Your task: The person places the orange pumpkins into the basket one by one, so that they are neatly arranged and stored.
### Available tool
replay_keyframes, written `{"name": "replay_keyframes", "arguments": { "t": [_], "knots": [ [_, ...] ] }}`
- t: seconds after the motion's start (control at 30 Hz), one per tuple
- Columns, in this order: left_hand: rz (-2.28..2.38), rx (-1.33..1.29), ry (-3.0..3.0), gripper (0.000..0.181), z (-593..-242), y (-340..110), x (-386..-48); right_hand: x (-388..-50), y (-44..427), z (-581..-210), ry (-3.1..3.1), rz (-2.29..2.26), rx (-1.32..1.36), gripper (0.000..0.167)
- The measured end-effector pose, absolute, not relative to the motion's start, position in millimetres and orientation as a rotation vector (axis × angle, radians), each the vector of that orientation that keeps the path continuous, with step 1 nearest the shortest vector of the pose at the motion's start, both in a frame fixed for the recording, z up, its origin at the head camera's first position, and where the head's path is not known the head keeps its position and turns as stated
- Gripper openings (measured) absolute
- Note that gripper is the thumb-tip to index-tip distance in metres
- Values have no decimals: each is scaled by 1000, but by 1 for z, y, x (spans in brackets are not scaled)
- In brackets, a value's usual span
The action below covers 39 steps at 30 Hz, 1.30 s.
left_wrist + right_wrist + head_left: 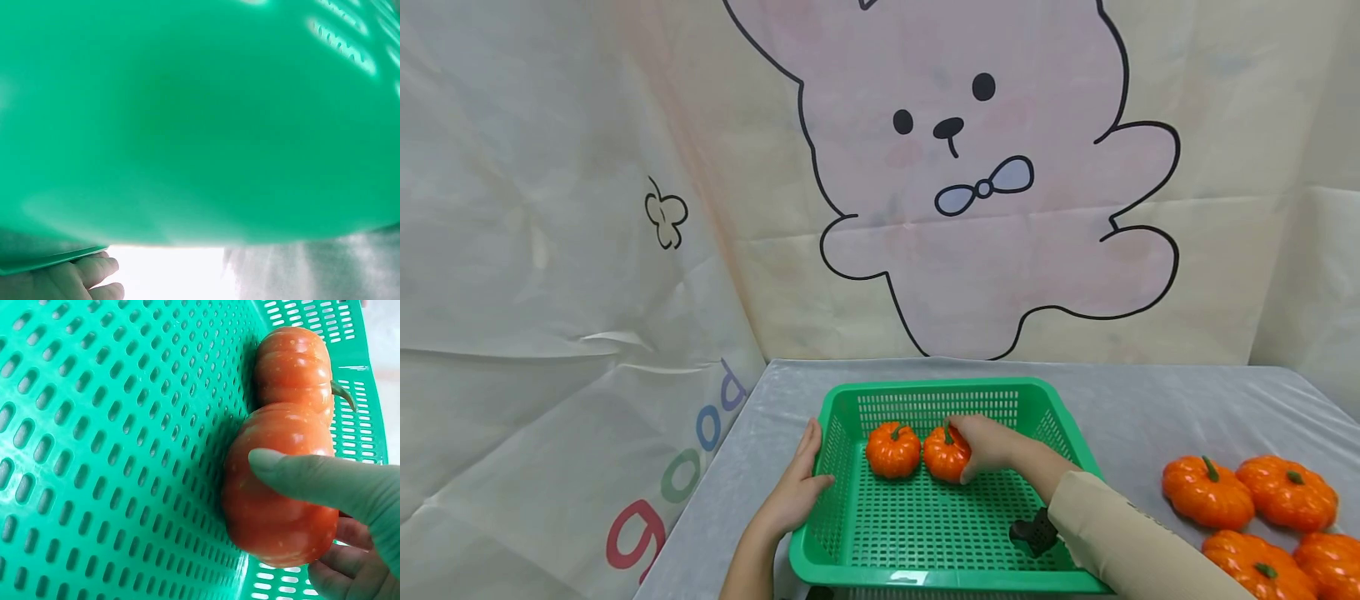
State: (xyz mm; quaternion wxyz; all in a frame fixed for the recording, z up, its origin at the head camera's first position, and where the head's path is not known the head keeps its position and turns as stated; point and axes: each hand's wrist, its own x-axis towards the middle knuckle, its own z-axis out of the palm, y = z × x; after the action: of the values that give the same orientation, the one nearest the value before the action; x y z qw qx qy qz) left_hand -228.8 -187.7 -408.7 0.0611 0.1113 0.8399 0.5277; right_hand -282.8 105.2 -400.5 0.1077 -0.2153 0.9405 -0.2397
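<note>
Pumpkin [942, 460] is gripped by the right hand [994, 443] near the far edge of the green basket [970, 577], with a second pumpkin [891, 452] set just beside it. The basket's left edge is touched by the left hand [793, 493], fingers extended. Four other pumpkins [1210, 496] are grouped toward the table's [1157, 408] right edge.

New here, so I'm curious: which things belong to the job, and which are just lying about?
Part of the job:
green basket, left hand touching it
held pumpkin, in right hand
neighbouring pumpkin
probably the outside pumpkins

Just background:
grey cloth
cartoon backdrop
</note>
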Motion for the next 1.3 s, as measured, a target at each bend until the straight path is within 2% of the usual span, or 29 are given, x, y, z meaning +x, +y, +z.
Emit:
{"name": "replay_keyframes", "arguments": {
  "t": [0.27, 0.63, 1.3],
  "knots": [
    [1597, 333, 2537, 81, -408, -187, -229, -283, 104, -400, 2787, -668, -641, 86],
    [1590, 333, 2542, 81, -408, -188, -228, -281, 104, -397, 2780, -687, -627, 80],
    [1587, 322, 2539, 80, -408, -188, -229, -273, 123, -373, 2829, -650, -676, 82]
  ]
}}
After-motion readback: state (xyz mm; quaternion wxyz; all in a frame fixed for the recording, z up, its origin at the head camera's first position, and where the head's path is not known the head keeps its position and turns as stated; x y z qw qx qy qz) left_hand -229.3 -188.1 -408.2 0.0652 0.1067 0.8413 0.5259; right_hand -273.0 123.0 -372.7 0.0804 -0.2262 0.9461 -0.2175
